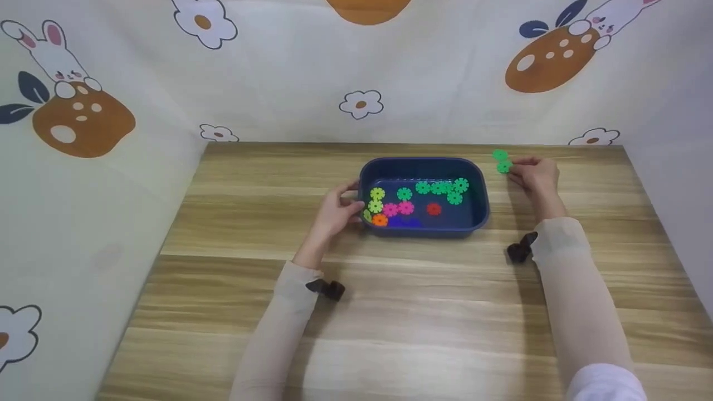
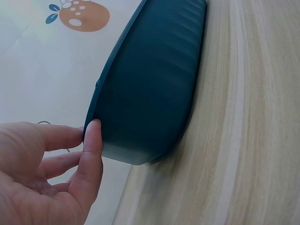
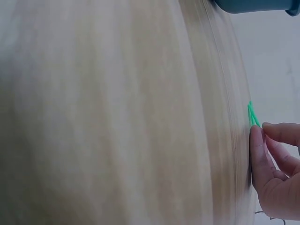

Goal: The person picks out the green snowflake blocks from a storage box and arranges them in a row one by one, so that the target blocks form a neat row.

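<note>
My left hand (image 1: 334, 213) pinches the left rim of a dark blue plastic tub (image 1: 429, 231) standing on the table. In the left wrist view, thumb and finger of the left hand (image 2: 61, 173) lie on either side of the tub's rim (image 2: 150, 79). Inside the tub are several notched plastic discs: green (image 1: 423, 187), yellow (image 1: 377, 193), pink (image 1: 406, 208), orange (image 1: 380, 220), red (image 1: 434, 209) and blue. Right of the tub, my right hand (image 1: 536, 174) pinches a green notched disc (image 1: 503, 167). A second green disc (image 1: 499, 155) touches it; whether they are joined I cannot tell.
The wood-grain table (image 1: 423, 312) ends at a printed cloth wall (image 1: 278, 72) behind, with more cloth on both sides. A small black wrist camera (image 1: 328, 289) is strapped to the left sleeve, another (image 1: 521, 249) to the right.
</note>
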A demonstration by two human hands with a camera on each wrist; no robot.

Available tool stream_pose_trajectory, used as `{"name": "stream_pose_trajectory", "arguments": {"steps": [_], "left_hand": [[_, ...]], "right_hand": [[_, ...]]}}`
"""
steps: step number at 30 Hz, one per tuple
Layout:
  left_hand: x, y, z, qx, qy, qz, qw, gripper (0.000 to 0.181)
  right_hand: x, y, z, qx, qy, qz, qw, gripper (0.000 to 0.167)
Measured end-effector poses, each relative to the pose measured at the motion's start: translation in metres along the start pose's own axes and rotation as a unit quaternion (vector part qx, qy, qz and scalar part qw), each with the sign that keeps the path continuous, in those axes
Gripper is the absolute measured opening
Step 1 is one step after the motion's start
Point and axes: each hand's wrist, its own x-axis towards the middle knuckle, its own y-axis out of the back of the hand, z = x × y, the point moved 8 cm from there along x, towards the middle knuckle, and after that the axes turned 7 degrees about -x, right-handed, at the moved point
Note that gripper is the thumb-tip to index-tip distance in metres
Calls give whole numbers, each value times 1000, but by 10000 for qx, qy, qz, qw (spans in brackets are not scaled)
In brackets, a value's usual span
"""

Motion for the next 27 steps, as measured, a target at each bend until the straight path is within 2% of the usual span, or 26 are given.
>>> {"name": "stream_pose_trajectory", "arguments": {"steps": [8,15,25,27], "left_hand": [[1,0,-1,-57,-11,-22,10000,57],[1,0,0,20,-15,-53,10000,55],[1,-1,0,13,85,-78,9999,56],[1,-1,0,6,96,-87,9999,56]], "right_hand": [[-3,2,-1,72,-61,-63,9999,38],[-8,5,-4,153,294,-166,9993,40],[-15,4,-7,545,259,-215,9979,28],[-17,3,-10,477,323,-205,9981,29]]}}
